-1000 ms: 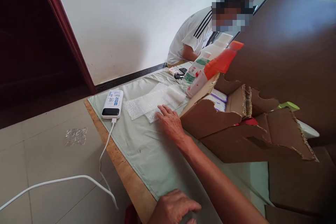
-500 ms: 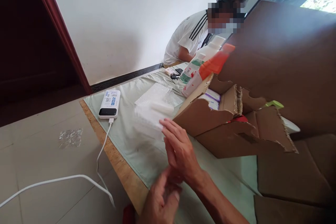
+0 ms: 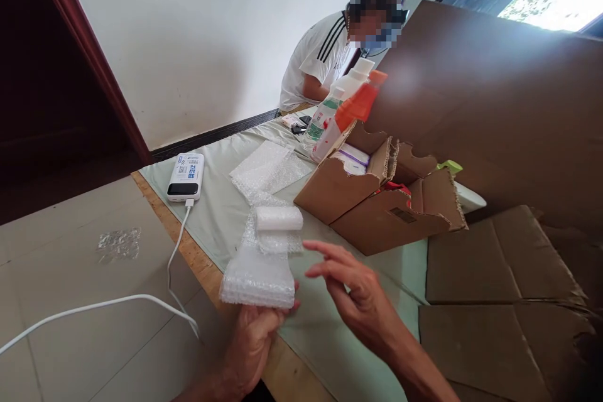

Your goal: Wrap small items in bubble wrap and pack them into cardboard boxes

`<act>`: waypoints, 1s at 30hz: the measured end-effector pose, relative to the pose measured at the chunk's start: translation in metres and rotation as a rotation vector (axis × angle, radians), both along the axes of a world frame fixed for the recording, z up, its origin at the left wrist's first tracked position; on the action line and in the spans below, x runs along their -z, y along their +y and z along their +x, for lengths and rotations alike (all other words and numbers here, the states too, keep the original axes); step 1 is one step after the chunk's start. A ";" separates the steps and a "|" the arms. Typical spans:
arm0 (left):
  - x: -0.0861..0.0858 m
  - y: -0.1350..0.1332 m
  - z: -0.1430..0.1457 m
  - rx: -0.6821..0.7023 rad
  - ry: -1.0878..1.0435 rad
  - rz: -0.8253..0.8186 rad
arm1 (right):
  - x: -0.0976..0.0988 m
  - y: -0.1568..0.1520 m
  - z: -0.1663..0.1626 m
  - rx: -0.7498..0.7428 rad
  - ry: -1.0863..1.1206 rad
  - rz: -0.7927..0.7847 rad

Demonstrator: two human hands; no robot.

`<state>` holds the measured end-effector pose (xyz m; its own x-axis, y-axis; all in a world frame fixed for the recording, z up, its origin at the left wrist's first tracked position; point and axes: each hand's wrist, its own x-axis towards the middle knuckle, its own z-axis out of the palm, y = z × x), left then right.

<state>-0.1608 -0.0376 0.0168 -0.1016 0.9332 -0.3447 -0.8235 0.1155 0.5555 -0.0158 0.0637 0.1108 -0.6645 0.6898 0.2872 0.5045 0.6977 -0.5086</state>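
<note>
At the near edge of the covered table, my left hand [image 3: 259, 333] grips a stack of clear bubble wrap [image 3: 257, 279] from below, with several of its fingers hidden underneath. My right hand [image 3: 353, 286] hovers just to the right, fingers apart and nothing in it. A small whitish roll [image 3: 280, 218] of bubble wrap lies right behind the held stack; whether the two are joined I cannot tell. Farther back, flat bubble wrap sheets [image 3: 261, 163] rest on the pale green cloth [image 3: 217, 179].
A white power bank [image 3: 185, 177] with a cable sits at the table's left edge. Cardboard boxes [image 3: 339, 185] holding packets stand on the right, bottles [image 3: 360, 100] behind them. A person [image 3: 315, 56] sits at the far end. A clear plastic scrap [image 3: 119, 244] lies on the floor.
My left hand now holds the bubble wrap stack, where it was blurred near my right hand before. My right hand has moved away to the right, and its fingers have spread.
</note>
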 end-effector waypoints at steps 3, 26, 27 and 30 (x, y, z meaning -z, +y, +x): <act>0.000 -0.018 -0.002 -0.017 -0.056 0.012 | 0.003 0.024 -0.019 0.074 -0.102 0.032; -0.079 0.104 -0.049 -0.403 0.122 0.150 | 0.062 -0.018 0.060 0.693 0.930 -0.973; -0.086 0.111 -0.050 -0.408 0.131 0.182 | 0.064 -0.020 0.062 0.696 0.940 -0.980; -0.104 0.128 -0.056 -0.397 0.126 0.281 | 0.069 -0.025 0.064 0.688 0.972 -0.988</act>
<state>-0.2166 0.0902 0.1213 -0.4927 0.8689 -0.0482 -0.6981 -0.3616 0.6180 0.0478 0.0389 0.0418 0.0160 0.9428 -0.3330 -0.2108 -0.3224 -0.9228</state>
